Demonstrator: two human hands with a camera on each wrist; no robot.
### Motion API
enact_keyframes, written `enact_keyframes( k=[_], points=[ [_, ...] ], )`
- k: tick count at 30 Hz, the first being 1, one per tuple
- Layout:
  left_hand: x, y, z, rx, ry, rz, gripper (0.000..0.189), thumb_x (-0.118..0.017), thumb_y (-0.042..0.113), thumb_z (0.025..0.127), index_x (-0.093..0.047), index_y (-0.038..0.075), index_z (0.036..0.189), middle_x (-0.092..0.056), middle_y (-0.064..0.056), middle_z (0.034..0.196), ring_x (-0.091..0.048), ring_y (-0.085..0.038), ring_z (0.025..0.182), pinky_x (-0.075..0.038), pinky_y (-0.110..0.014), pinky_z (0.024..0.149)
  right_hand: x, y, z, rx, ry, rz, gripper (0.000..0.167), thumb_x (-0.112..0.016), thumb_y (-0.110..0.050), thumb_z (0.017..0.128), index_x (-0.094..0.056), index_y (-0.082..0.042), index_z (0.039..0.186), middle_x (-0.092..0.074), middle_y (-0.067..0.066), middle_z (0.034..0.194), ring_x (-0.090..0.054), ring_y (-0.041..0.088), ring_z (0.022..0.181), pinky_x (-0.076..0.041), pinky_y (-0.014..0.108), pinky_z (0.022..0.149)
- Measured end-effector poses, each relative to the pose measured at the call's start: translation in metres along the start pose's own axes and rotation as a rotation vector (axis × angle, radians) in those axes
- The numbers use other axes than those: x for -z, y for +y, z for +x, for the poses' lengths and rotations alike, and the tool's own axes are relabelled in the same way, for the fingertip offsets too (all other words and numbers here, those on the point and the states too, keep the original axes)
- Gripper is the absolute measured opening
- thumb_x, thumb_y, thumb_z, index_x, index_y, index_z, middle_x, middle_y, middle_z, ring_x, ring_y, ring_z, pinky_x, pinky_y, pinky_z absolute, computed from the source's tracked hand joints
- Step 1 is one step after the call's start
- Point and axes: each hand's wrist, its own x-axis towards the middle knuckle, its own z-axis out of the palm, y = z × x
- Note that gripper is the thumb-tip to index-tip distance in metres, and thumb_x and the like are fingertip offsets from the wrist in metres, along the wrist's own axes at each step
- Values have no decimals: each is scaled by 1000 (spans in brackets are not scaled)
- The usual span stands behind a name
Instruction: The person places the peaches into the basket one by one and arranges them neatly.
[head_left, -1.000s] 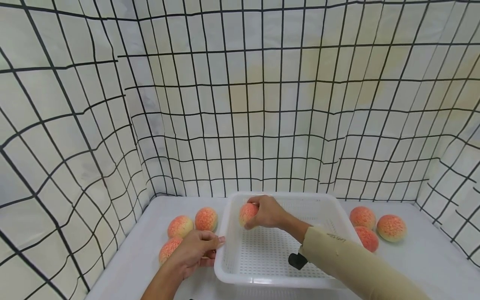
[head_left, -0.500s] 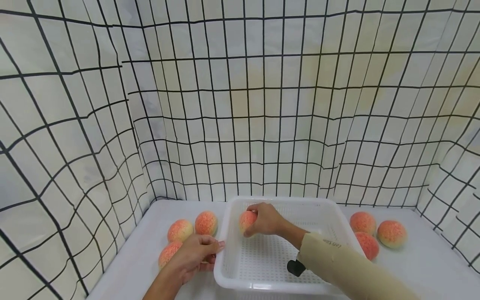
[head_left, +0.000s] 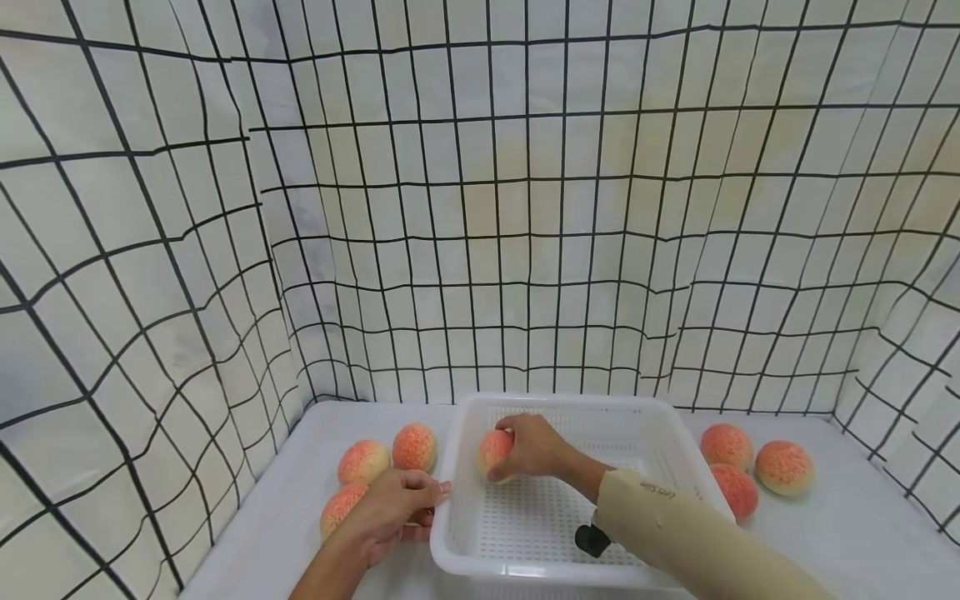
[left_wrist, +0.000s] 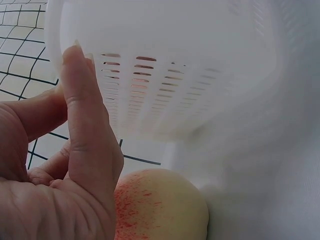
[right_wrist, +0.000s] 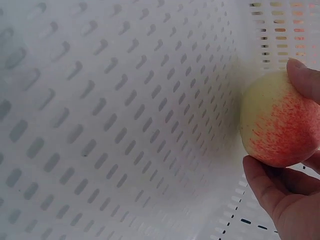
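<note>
A white perforated plastic basket stands on the table. Inside, near its left wall, my right hand holds a red-and-yellow peach between thumb and fingers. The right wrist view shows this peach close over the basket's slotted floor. My left hand pinches the basket's left rim; in the left wrist view a finger lies straight along the outer wall. Beside that hand on the table sits another peach, partly hidden by it.
Two more peaches, a nearer one and a farther one, lie left of the basket. Several peaches lie to its right on the white table. Black netting over white sheeting encloses the back and sides.
My right hand has lowered the peach slightly towards the basket floor. The head view has tilted up a little. My left hand keeps its place at the rim.
</note>
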Motion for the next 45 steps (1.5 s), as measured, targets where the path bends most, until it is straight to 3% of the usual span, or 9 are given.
enact_keyframes(
  k=[10, 17, 22, 28, 39, 45],
  points=[
    [-2, 2, -1, 5, 13, 9, 25, -78, 24, 95, -74, 0, 104, -70, -5, 84, -63, -16, 72, -64, -31, 68, -1, 3, -1, -10, -11, -29, 80, -100, -33, 66, -65, -6, 132, -72, 6, 111, -64, 20, 95, -60, 41, 88],
    [-4, 3, -2, 20, 33, 23, 26, -78, 25, 95, -73, 1, 104, -70, -6, 85, -62, -16, 73, -63, -30, 68, 5, 7, -5, 57, -21, -67, 82, -100, -31, 65, -64, -3, 133, -74, 8, 110, -66, 19, 95, -59, 39, 88],
    [-6, 0, -3, 3, 14, 12, 27, -79, 25, 94, -73, 0, 103, -69, -5, 85, -62, -16, 73, -63, -30, 68, 13, 8, -12, 8, -39, -56, 80, -98, -26, 69, -62, -5, 137, -72, 15, 121, -68, 27, 106, -60, 47, 92],
    [-4, -1, -3, -22, 2, 4, 22, -77, 22, 96, -72, 1, 98, -65, -4, 82, -60, -16, 72, -62, -29, 67, 39, 8, -17, -16, -14, -14, 76, -96, -21, 73, -62, -8, 140, -70, 19, 131, -70, 34, 115, -61, 48, 94],
    [-2, -1, -2, -23, -7, 10, 20, -76, 21, 96, -72, 1, 96, -66, -4, 82, -61, -15, 72, -62, -29, 67, 95, 21, -39, -105, 66, 33, 77, -95, -27, 75, -61, -12, 142, -69, 16, 134, -70, 28, 118, -61, 45, 95],
    [-2, 2, 0, -24, -10, 17, 20, -76, 21, 96, -73, 2, 95, -66, -3, 81, -61, -15, 71, -62, -28, 66, 121, 35, -56, -96, 99, 44, 74, -93, -30, 78, -61, -14, 143, -69, 16, 136, -69, 29, 121, -60, 46, 96]
  ],
)
